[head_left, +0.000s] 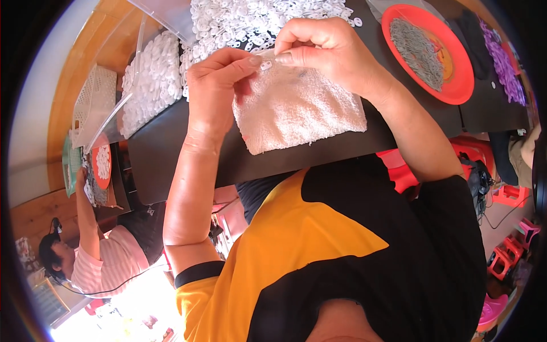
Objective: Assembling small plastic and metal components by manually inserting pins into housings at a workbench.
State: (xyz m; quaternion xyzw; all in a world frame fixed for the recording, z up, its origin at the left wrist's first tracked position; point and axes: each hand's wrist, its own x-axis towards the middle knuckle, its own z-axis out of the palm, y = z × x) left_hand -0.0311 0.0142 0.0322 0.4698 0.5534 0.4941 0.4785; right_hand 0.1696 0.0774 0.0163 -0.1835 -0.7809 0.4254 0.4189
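Both of my hands are raised close together over a folded peach towel (302, 111) at the table's front edge. My left hand (213, 82) is closed in a pinch, thumb against forefinger. A small white oval plastic piece with holes (266, 65) shows right beside its fingertips; whether it is held or lies on the towel I cannot tell. My right hand (330, 54) also pinches with thumb and forefinger, just right of the left fingertips. Whatever lies between those fingers is too small to make out.
Beyond my hands spreads a heap of white plastic pieces (239, 23). More fill a clear bin (151, 82) at left. A red plate (464, 80) with grey cords stands right, near purple cords (501, 62). Another person (108, 256) works at far left. Red stools (504, 256) stand lower right.
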